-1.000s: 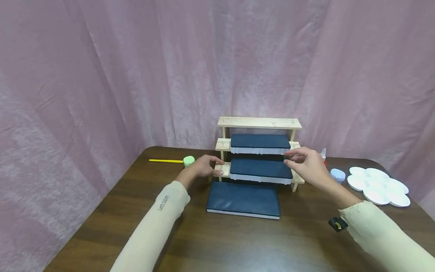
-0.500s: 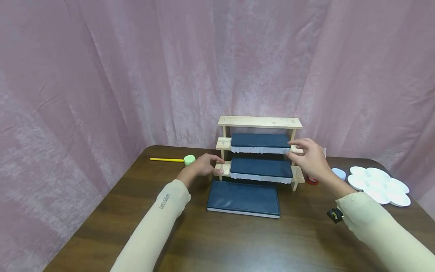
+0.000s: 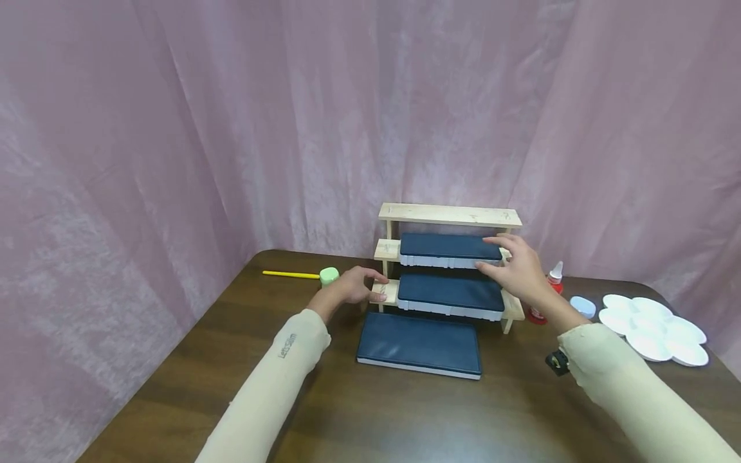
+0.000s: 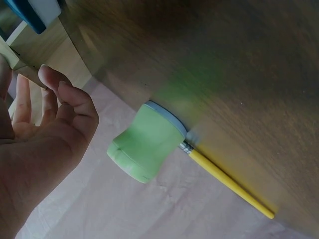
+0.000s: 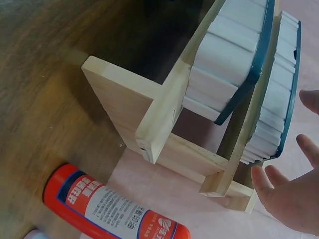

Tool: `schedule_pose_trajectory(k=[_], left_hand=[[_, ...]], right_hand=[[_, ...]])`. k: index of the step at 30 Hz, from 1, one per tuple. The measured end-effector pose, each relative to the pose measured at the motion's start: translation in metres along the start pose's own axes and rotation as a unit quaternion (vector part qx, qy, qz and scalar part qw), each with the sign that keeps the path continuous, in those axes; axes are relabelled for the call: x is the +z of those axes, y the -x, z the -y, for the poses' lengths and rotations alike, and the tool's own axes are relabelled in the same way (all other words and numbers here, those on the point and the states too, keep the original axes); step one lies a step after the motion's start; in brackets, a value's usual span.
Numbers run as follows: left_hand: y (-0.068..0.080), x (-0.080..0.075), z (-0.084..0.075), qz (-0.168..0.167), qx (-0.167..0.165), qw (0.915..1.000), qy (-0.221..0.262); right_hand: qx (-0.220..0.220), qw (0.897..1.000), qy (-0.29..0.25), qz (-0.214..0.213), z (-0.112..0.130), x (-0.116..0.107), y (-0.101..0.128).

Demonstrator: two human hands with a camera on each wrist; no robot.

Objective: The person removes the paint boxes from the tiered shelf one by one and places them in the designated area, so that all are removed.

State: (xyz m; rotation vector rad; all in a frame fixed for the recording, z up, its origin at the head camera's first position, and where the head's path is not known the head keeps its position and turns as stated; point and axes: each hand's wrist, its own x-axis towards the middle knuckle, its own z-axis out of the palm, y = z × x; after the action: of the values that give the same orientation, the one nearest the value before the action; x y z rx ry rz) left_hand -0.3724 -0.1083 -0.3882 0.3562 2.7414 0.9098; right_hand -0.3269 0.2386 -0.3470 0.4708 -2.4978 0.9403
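Note:
A tiered wooden stand [image 3: 450,214] holds two long boxes with navy lids and white ribbed sides: an upper box [image 3: 442,246] and a lower box [image 3: 450,292]. A third navy-lidded box [image 3: 419,342] lies flat on the table in front. My left hand [image 3: 354,284] grips the left end of the lower step, its fingers curled about the board in the left wrist view. Fingers spread, my right hand [image 3: 515,265] is at the right end of the upper box, the index finger over the lid and the thumb before its front. Whether they touch it I cannot tell.
Left of the stand are a light green container [image 4: 149,142] and a yellow-handled brush [image 4: 229,181]. A red bottle [image 5: 109,206], a light blue container [image 3: 583,307] and a white flower-shaped palette [image 3: 651,328] are on the right. A pink curtain [image 3: 451,116] hangs behind.
My right hand has moved from beside the stand leftward to over the upper box's right end. The left hand stays at the lower step. The view has shifted slightly.

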Motion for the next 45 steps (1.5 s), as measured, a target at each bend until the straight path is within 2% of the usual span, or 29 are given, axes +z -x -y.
schedule_pose_trajectory(k=[8,17,26,32,38,45], left_hand=[[-0.001,0.006,0.002,0.001,0.006,0.9999,0.009],[-0.01,0.006,-0.006,0.003,0.022,0.9997,0.006],[-0.011,0.004,-0.009,0.002,0.009,1.0,0.003],[-0.01,0.009,-0.009,0.002,0.018,0.9998,0.004],[-0.01,0.008,-0.002,0.001,0.01,0.9999,0.005],[-0.009,0.008,-0.002,0.0,0.01,0.9999,0.011]], right_hand=[[0.012,0.999,0.016,0.033,-0.005,0.003,-0.004],[0.022,0.998,0.022,0.055,-0.012,-0.004,-0.01],[0.041,0.995,0.037,0.079,-0.014,-0.003,-0.015],[0.048,0.996,0.033,0.071,-0.018,0.001,-0.01],[0.045,0.996,0.033,0.072,-0.016,0.005,-0.012],[0.054,0.996,0.026,0.06,-0.021,0.007,-0.014]])
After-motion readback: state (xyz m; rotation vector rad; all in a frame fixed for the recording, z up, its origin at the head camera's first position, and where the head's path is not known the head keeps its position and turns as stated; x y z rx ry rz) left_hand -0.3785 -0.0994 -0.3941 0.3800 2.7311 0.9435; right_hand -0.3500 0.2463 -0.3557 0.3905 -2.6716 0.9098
